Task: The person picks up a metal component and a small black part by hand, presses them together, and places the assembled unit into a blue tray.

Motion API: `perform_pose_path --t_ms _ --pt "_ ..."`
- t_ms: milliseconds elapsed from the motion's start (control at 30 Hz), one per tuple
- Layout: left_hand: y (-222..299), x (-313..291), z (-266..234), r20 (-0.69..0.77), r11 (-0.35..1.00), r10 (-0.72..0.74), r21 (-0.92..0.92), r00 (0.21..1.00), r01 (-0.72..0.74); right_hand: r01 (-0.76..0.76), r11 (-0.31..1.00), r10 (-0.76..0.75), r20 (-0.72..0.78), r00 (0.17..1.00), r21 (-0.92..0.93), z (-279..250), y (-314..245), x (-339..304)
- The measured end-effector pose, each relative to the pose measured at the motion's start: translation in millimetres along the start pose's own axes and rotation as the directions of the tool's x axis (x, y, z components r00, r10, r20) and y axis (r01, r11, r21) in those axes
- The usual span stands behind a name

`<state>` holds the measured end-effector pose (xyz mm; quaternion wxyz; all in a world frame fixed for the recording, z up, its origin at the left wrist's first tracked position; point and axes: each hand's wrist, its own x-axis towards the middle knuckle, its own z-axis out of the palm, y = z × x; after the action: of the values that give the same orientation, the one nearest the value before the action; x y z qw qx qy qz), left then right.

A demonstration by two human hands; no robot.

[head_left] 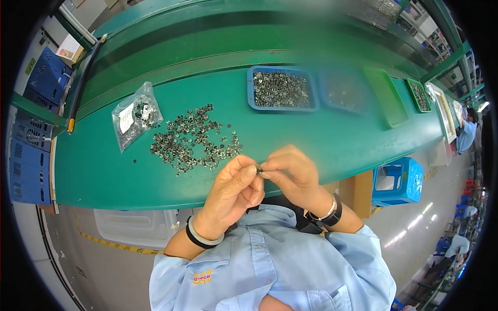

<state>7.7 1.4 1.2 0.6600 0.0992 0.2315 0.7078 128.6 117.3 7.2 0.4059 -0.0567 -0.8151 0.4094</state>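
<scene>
Both my hands meet over the near edge of the green table. Between the thumb and fingertips of my left hand is a small dark metal part. My right hand pinches the same part from the other side; its exact shape is too small to make out. Just beyond my left hand lies a loose heap of small shiny metal parts, spread over the tabletop.
Left of the heap lies a clear plastic bag with more parts. At the back stands a blue tray full of metal pieces, beside a blurred blue tray, a green tray and a small green tray. A blue stool stands right.
</scene>
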Motion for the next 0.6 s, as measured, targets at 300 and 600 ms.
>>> perform_pose_path --t_ms 300,600 --pt "1 1 1 -0.014 0.993 0.026 0.112 1.0 -0.024 0.066 0.997 -0.066 0.006 0.998 -0.049 0 5 -3" --pt "2 3 0 -0.062 0.988 0.053 0.148 0.997 -0.044 0.024 0.99 -0.021 0.025 0.999 -0.136 -7 10 6"
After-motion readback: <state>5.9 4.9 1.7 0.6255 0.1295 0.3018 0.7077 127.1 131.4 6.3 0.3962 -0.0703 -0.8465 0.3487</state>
